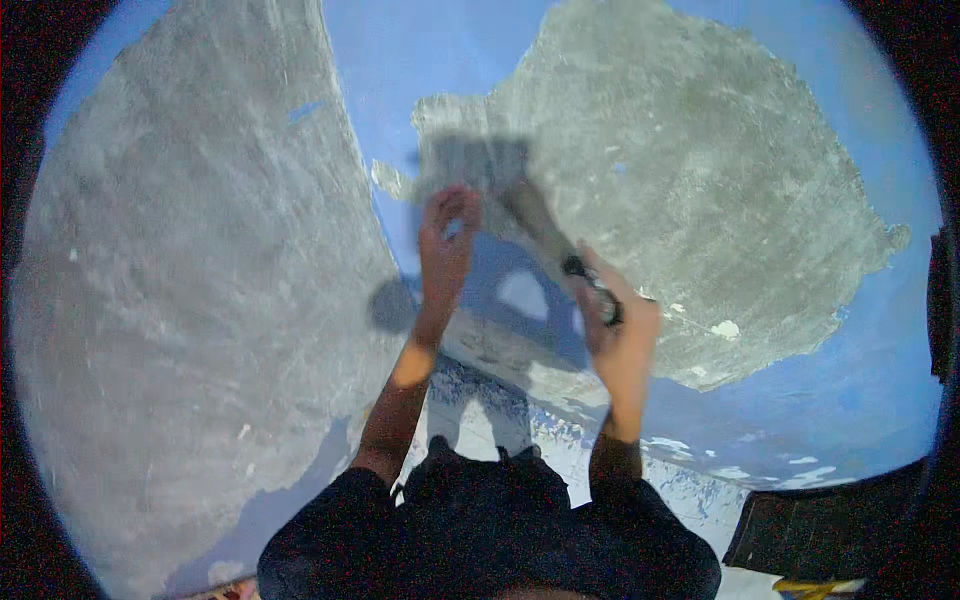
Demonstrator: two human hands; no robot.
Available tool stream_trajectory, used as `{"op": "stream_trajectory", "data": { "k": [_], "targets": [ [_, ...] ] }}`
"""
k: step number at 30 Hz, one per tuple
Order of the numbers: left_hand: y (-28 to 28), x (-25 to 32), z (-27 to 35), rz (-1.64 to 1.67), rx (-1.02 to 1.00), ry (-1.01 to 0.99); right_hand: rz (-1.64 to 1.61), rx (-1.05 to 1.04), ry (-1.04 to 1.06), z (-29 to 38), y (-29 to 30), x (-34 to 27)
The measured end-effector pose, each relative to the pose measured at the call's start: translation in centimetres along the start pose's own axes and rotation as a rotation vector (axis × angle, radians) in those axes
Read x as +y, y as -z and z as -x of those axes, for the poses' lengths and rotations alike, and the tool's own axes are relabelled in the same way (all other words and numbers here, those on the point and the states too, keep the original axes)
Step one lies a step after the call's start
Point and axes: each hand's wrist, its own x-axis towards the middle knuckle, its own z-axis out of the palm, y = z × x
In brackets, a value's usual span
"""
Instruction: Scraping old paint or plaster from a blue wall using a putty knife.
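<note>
My right hand (619, 322) grips the black handle of a long scraper-like tool (536, 214), which slants up and left in front of the wall. Its far end is blurred and merges with a dark shadow, so its tip cannot be made out. My left hand (450, 232) is raised left of the tool, its fingers curled, with a gap between thumb and finger; nothing shows in it. Both hands are in front of a wall with blue paint (892, 330) and large bare grey patches (697, 172). Whether the left fingertips touch the wall is unclear.
A vertical corner line divides the blue strip from a broad grey wall surface (195, 225) on the left. Paint flakes lie on the pale floor (675, 480) at the wall's foot. A dark panel-like object (817, 525) and something yellow (817, 587) are at the lower right.
</note>
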Motion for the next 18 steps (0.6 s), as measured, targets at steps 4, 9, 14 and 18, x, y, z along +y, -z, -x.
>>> {"op": "stream_trajectory", "data": {
  "k": [4,9,14,18],
  "targets": [
    [4.4,2.3,-6.0,-0.174,0.130,-0.420,0.072,0.143,-0.085,-4.4,2.6,-7.6],
    [2.5,4.4,-14.8,-0.404,0.191,-0.971,0.356,0.118,0.273,-11.3,-4.1,-9.9],
    [5.2,0.2,-18.2,-0.425,0.260,-0.937,0.218,0.255,-0.109,-7.1,-1.5,-15.1],
    [6.4,-6.3,-16.5,-0.509,0.281,-0.857,0.248,0.206,-0.257,-4.2,-3.5,-13.4]
  ]
}}
